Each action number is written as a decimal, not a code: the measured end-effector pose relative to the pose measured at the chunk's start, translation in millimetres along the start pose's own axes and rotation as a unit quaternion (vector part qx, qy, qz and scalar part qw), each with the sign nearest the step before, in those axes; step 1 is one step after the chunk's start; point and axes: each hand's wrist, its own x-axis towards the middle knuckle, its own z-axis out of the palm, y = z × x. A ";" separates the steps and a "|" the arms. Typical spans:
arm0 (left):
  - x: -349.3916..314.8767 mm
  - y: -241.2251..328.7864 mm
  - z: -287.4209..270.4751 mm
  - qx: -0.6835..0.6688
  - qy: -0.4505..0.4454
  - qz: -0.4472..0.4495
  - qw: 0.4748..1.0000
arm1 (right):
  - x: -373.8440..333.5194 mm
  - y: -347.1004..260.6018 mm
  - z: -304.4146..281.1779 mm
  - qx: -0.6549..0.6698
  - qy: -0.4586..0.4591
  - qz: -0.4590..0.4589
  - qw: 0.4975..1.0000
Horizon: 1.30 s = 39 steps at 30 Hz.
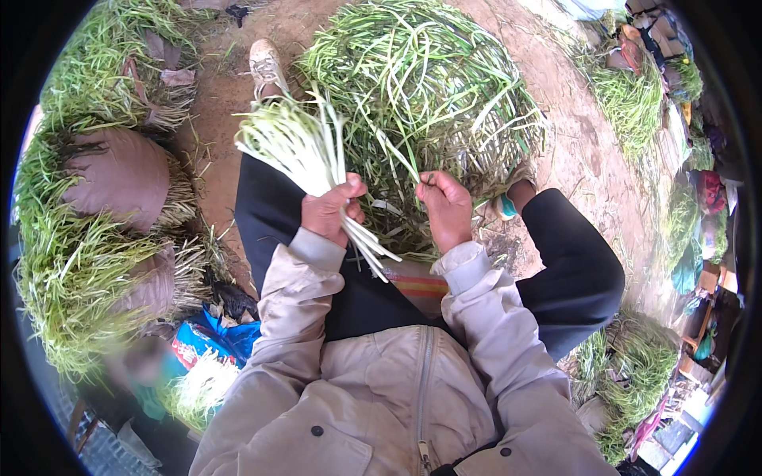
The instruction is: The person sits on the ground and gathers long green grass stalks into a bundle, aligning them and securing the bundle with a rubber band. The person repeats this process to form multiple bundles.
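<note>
A: Is there any writing that can be read?

B: The blue and red plastic bag [240, 332] beside the left sleeve carries a print, but it is too small for me to read.

A: And where is the bunch of long, pale white-green stems [290, 147]?

B: It is in the left hand [332, 208], above the thigh in dark trousers and in front of the jacket. The fingers are closed around its narrow part.

A: Which way does it point?

B: Its long axis runs diagonally. The wide, fanned end points to the upper left, away from the body, and the thinner ends come out below the hand toward the lower right.

A: What does the right hand [444, 210] do?

B: Its thumb and fingers are pressed together, pinching the end of one slim green-and-white stem [401, 159]. This stem also slants from upper left to lower right.

A: What lies behind the hands?

B: A large, rounded heap of tangled green leaves [444, 79], on the brown earth floor [583, 155].
</note>
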 end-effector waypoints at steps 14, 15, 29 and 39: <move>17.6 -27.4 8.0 0.108 0.068 0.051 0.990 | -26.1 14.6 26.2 -0.108 -0.061 -0.029 0.992; 18.6 -28.2 6.5 0.120 0.067 0.054 0.989 | -26.0 16.2 27.7 -0.113 -0.059 -0.025 0.992; 21.7 -37.5 8.1 0.215 0.030 0.067 0.974 | 4.6 24.5 13.4 -0.138 -0.110 0.058 0.983; 17.7 -36.6 16.6 0.276 0.074 0.068 0.956 | 12.1 33.3 27.2 0.000 0.035 0.139 0.990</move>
